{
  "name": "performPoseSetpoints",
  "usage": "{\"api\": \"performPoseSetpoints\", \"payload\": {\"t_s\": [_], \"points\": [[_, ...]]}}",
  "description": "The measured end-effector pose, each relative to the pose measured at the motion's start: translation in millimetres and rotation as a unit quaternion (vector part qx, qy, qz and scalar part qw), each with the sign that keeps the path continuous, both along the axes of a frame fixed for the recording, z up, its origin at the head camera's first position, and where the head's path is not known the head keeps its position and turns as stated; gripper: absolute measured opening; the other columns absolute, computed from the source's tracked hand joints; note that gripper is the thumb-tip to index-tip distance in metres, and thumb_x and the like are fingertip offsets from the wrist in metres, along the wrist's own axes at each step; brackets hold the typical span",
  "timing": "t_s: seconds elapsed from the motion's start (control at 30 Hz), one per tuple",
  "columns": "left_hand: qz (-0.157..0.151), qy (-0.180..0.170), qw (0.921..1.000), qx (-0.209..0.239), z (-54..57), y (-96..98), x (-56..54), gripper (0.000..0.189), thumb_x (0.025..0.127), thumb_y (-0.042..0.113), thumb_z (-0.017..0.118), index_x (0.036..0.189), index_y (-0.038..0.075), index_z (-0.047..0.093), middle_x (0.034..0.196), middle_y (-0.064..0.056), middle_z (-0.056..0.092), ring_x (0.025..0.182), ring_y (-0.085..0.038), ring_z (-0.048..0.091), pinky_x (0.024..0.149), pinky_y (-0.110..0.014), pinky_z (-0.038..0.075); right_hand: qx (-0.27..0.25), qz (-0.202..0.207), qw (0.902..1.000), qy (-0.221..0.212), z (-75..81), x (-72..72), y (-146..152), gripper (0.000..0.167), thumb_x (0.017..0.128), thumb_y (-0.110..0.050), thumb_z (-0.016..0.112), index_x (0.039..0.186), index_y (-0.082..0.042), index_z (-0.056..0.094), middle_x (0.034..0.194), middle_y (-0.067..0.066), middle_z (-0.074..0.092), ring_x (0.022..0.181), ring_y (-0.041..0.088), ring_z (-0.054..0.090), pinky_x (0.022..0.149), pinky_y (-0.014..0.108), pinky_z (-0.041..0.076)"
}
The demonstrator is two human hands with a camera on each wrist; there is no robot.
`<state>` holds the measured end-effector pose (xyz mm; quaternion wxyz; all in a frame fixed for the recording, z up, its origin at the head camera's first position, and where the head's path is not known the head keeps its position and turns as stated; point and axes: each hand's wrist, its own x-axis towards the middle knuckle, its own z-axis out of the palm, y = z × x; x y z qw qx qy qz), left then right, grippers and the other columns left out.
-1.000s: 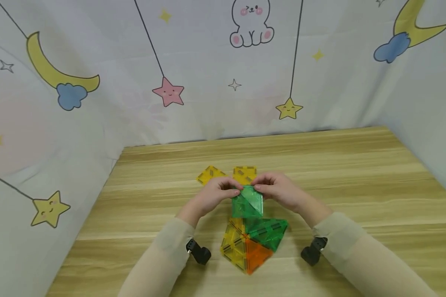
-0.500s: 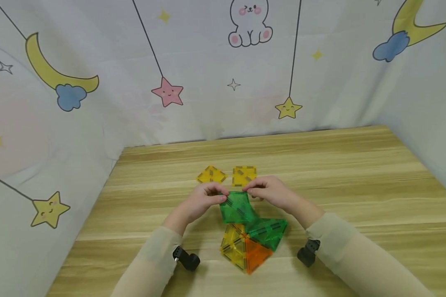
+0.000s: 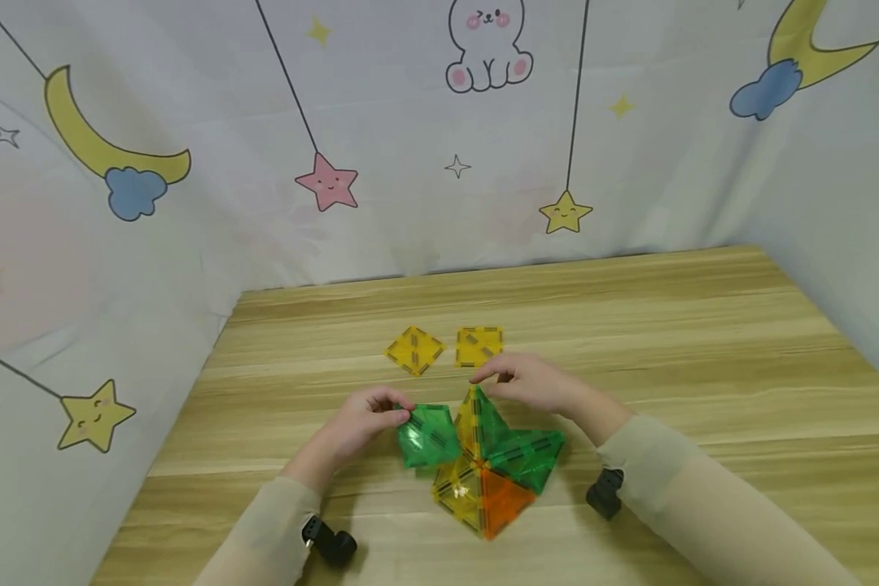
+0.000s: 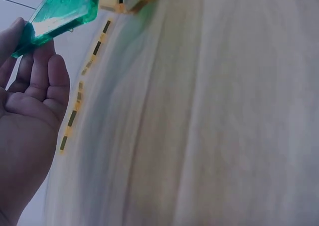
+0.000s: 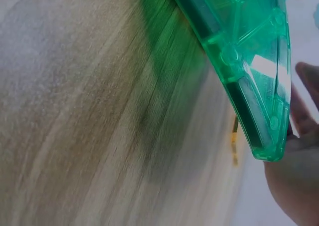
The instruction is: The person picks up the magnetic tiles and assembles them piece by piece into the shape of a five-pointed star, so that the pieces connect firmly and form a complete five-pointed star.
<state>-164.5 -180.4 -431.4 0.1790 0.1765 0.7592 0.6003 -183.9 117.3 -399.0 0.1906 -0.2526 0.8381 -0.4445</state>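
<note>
In the head view my left hand [image 3: 353, 429] pinches a see-through green magnetic tile [image 3: 426, 439] by its near-left corner, thumb on top. The left wrist view shows the same tile [image 4: 65, 11] tilted, with the remaining fingers loosely bent below. It overlaps the left side of a raised cluster of triangular magnetic tiles: yellow [image 3: 460, 493], orange [image 3: 505, 500] and green [image 3: 531, 456]. My right hand [image 3: 533, 384] hovers at the cluster's far point, index fingertip right by the peak, thumb apart. A green triangular tile [image 5: 249, 71] fills the right wrist view in front of that hand.
Two flat yellow tile squares lie behind the cluster, one turned as a diamond [image 3: 414, 350], the other straight [image 3: 479, 347]. The wooden tabletop [image 3: 666, 342] ends at a printed cloth backdrop [image 3: 410, 228]. A small black camera sits on each wrist.
My left hand has carried the green tile left and toward me, off the far side of the cluster. My right hand has let go of it, and the cluster's yellow and green peak now shows.
</note>
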Motion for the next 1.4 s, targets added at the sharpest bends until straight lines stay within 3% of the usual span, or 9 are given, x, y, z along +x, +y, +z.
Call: {"api": "performPoseSetpoints", "payload": {"t_s": [0.1,0.2,0.47,0.63,0.77,0.97,1.2,1.4], "points": [[-0.006,0.016,0.9998,-0.011,-3.0,-3.4,3.4,0.021,0.087,0.006,0.064,0.100,-0.011,0.062,0.097,-0.001,0.062,0.088,-0.014,0.054,0.075,-0.025,0.045,0.034,0.033,0.9987,0.022,-1.1,-1.2,-3,0.029,0.095,-0.018,0.054,0.122,-0.013,0.063,0.130,0.007,0.051,0.108,0.023,0.051,0.084,0.040,0.044],[-0.008,0.008,0.9997,-0.023,-5.4,-3.4,6.8,0.020,0.087,0.010,0.065,0.100,-0.005,0.064,0.100,-0.002,0.062,0.091,-0.015,0.054,0.077,-0.026,0.044,0.041,0.043,0.9980,0.022,-2.8,-1.6,-5,0.030,0.094,-0.016,0.054,0.123,-0.012,0.063,0.131,0.009,0.051,0.109,0.025,0.051,0.085,0.041,0.044],[-0.024,-0.066,0.9973,-0.022,-7.2,-2.8,12.6,0.026,0.085,0.010,0.067,0.105,-0.007,0.061,0.091,-0.005,0.059,0.081,-0.016,0.052,0.071,-0.026,0.045,0.044,0.046,0.9980,-0.007,-4.2,-3.0,-7,0.032,0.096,-0.021,0.052,0.126,-0.011,0.060,0.128,0.003,0.057,0.117,0.024,0.051,0.093,0.042,0.042],[-0.050,-0.064,0.9953,-0.052,-4.4,-3.4,12.1,0.028,0.083,0.011,0.069,0.106,-0.004,0.062,0.083,-0.005,0.059,0.076,-0.016,0.055,0.069,-0.028,0.048,0.061,0.035,0.9975,-0.009,-2.2,-4.4,-6,0.031,0.097,-0.023,0.050,0.124,-0.013,0.061,0.126,0.003,0.058,0.116,0.024,0.052,0.094,0.043,0.041],[-0.069,-0.078,0.9934,-0.049,-4.1,-2.6,11.3,0.028,0.083,0.011,0.069,0.106,-0.004,0.062,0.084,-0.007,0.063,0.076,-0.018,0.060,0.068,-0.031,0.052,0.061,0.039,0.9974,-0.004,-1.3,-5.0,-6,0.031,0.097,-0.023,0.050,0.123,-0.012,0.061,0.125,0.003,0.058,0.115,0.024,0.052,0.094,0.043,0.041],[-0.085,-0.072,0.9921,-0.058,-6.4,-3.7,9.9,0.026,0.085,0.012,0.068,0.106,-0.002,0.062,0.083,-0.006,0.064,0.069,-0.019,0.063,0.057,-0.027,0.046,0.056,0.043,0.9975,-0.003,-2.7,-5.6,-6,0.031,0.097,-0.022,0.051,0.124,-0.011,0.061,0.125,0.003,0.058,0.115,0.024,0.053,0.094,0.042,0.042],[-0.102,-0.062,0.9909,-0.061,-6.6,-3.7,8.5,0.024,0.085,0.012,0.067,0.105,-0.001,0.062,0.080,-0.006,0.063,0.067,-0.018,0.061,0.057,-0.028,0.046,0.057,0.042,0.9975,-0.006,-2.3,-4.9,-6,0.030,0.097,-0.022,0.051,0.124,-0.011,0.061,0.124,0.003,0.059,0.114,0.023,0.054,0.093,0.042,0.042],[-0.116,-0.073,0.9888,-0.059,-4.8,-2.1,7.7,0.024,0.085,0.011,0.067,0.104,-0.002,0.061,0.082,-0.006,0.063,0.068,-0.019,0.061,0.058,-0.029,0.047,0.054,0.047,0.9974,-0.008,-2.2,-4.5,-5,0.031,0.096,-0.022,0.052,0.124,-0.011,0.061,0.124,0.002,0.059,0.114,0.023,0.053,0.093,0.042,0.042]]}}
